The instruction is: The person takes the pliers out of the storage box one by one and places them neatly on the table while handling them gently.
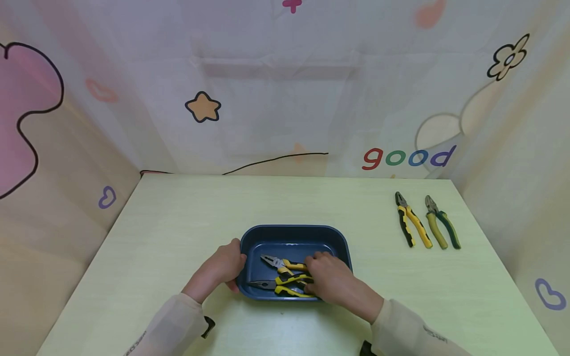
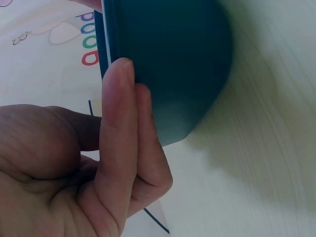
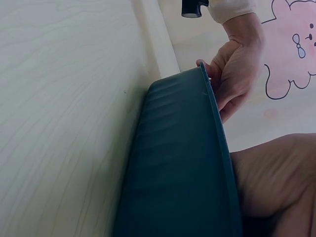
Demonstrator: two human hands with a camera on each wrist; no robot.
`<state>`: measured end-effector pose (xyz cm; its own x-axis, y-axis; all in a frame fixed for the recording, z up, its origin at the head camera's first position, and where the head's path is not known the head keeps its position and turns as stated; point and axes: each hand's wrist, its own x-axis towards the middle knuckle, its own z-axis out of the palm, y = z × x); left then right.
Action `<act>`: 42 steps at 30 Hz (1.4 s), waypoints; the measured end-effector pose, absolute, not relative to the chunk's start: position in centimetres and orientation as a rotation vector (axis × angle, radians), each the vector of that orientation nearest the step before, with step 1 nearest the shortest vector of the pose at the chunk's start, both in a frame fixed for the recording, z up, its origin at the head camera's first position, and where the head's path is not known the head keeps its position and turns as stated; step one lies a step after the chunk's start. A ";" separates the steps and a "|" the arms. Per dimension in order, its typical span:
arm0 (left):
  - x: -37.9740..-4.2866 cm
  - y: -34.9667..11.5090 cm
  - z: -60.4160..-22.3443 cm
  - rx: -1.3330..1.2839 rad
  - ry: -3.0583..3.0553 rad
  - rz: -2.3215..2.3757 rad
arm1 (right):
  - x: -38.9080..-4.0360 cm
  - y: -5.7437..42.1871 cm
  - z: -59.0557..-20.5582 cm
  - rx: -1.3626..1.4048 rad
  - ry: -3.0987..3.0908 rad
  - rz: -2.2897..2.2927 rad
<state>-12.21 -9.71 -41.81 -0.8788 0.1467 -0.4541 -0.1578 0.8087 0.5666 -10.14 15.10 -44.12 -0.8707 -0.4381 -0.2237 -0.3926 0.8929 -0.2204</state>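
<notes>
A dark blue rectangular tray (image 1: 294, 228) stands near the front middle of the table. My left hand (image 1: 228, 262) grips its left end; in the left wrist view, fingers (image 2: 118, 113) lie along the outer wall. Inside the tray are two pairs of yellow-and-black pliers: combination pliers (image 1: 272, 261) above, long-nose pliers (image 1: 263, 285) below, jaws pointing left. My right hand (image 1: 331, 279) reaches over the tray's right side and holds pliers by the handles. The handle ends are hidden under it, so which pair it grips is unclear. In the right wrist view, the tray wall (image 3: 177, 158) hides the fingertips.
To the right on the table lie yellow-and-black pliers (image 1: 413, 220) and, beside them, green-handled pliers (image 1: 442, 222), both with jaws pointing away. A printed curtain (image 1: 276, 109) hangs behind the pale table (image 1: 191, 207) and along both sides.
</notes>
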 end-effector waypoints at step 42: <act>-12.0 -9.7 -42.2 -0.017 2.529 0.891 | -11.1 15.1 -45.2 -0.725 2.766 -0.296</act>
<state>-12.02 -9.74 -42.16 -0.8959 0.1360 -0.4230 -0.1593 0.7904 0.5915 -11.05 15.08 -45.22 -0.8396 -0.5040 -0.2026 -0.4497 0.8541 -0.2614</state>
